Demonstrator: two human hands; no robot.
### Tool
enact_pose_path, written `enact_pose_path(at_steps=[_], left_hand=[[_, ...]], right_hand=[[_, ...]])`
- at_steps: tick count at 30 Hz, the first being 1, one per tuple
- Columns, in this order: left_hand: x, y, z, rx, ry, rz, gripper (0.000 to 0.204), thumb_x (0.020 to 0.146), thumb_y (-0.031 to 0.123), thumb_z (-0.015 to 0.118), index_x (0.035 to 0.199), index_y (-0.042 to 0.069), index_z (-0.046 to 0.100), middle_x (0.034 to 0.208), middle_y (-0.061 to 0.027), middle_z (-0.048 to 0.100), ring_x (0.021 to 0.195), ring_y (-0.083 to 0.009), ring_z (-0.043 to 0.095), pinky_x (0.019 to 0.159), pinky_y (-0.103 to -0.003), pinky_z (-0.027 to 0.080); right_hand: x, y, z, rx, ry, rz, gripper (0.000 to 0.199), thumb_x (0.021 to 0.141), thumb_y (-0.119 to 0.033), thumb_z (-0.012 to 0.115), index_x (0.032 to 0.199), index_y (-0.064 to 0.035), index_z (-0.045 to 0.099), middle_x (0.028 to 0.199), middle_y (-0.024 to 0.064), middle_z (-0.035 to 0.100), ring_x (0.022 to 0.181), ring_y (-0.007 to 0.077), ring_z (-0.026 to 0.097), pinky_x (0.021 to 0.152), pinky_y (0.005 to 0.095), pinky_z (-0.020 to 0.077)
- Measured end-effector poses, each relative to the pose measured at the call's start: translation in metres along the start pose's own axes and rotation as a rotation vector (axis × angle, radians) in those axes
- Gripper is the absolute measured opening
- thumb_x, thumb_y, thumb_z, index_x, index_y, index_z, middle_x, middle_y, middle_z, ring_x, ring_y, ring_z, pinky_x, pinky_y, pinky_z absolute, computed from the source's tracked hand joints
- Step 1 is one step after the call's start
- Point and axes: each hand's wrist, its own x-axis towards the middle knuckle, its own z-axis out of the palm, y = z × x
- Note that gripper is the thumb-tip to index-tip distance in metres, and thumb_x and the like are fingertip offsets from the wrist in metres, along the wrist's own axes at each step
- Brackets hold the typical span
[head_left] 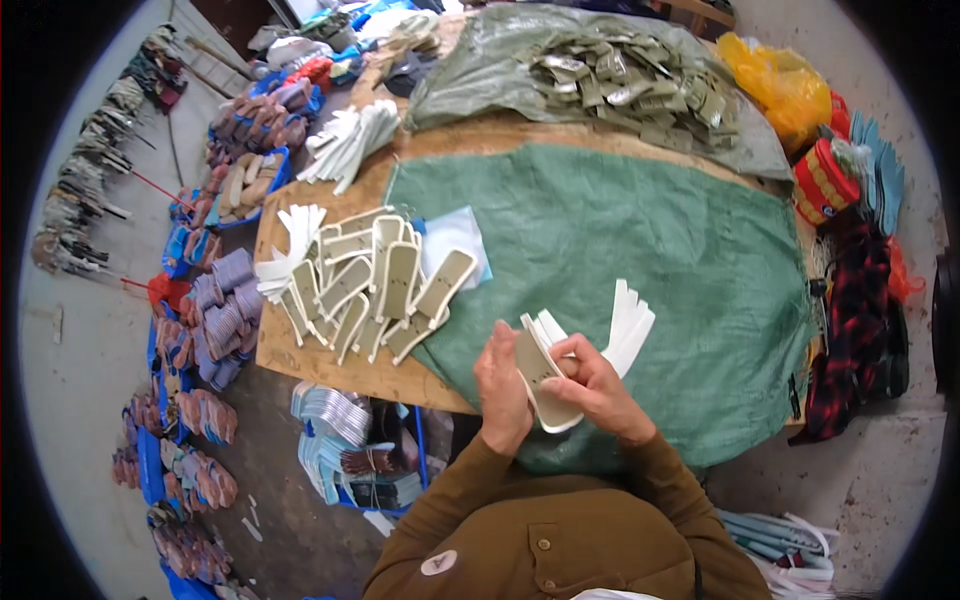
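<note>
Close to my body, above the near edge of the green cloth, I hold a long olive-grey piece with a white rim, perhaps a shoe part. My left hand grips its left side. My right hand holds the right side, its thumb pressed on the olive face and its other fingers partly hidden behind. Just past my hands, several white strips lie fanned out. To the left, a heap of similar white-rimmed pieces rests on the wooden tabletop.
Bundles of white strips lie at the table's left side. Flat olive pieces are piled on a grey-green sheet at the back. A yellow bag stands at the back right. Stacked soles and a blue crate crowd the left floor.
</note>
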Motion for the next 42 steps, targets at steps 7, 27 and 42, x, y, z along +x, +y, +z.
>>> enact_pose_path(at_steps=[7, 27, 42], left_hand=[[0.006, 0.05, -0.032, 0.633, -0.708, 0.061, 0.036, 0.09, 0.014, 0.069, 0.119, 0.002, 0.05, 0.092, -0.0044, 0.066, 0.08, -0.0076, 0.064, 0.066, -0.023, 0.053], [-0.023, 0.047, -0.018, 0.176, -0.394, -0.199, 0.016, 0.092, 0.013, 0.065, 0.099, 0.006, 0.051, 0.071, -0.0025, 0.059, 0.044, -0.0057, 0.05, 0.036, -0.02, 0.038], [0.004, 0.043, -0.042, 0.607, -0.895, -0.346, 0.024, 0.097, 0.021, 0.059, 0.112, 0.002, 0.057, 0.083, -0.0053, 0.067, 0.061, -0.0104, 0.063, 0.055, -0.025, 0.051]], right_hand=[[-0.01, -0.045, -0.022, -0.499, -0.285, 0.192, 0.025, 0.096, -0.01, 0.06, 0.115, -0.0041, 0.045, 0.097, 0.0073, 0.067, 0.08, 0.0086, 0.059, 0.067, 0.0232, 0.0457], [-0.01, -0.038, -0.008, 0.064, 0.019, 0.041, 0.014, 0.098, -0.019, 0.058, 0.097, -0.0097, 0.048, 0.086, -0.0025, 0.055, 0.077, 0.0028, 0.052, 0.066, 0.0185, 0.0421], [0.0, -0.054, -0.033, -0.254, -0.086, 0.074, 0.018, 0.093, -0.014, 0.065, 0.085, -0.0097, 0.049, 0.076, -0.0051, 0.053, 0.067, 0.0014, 0.047, 0.056, 0.0198, 0.0344]])
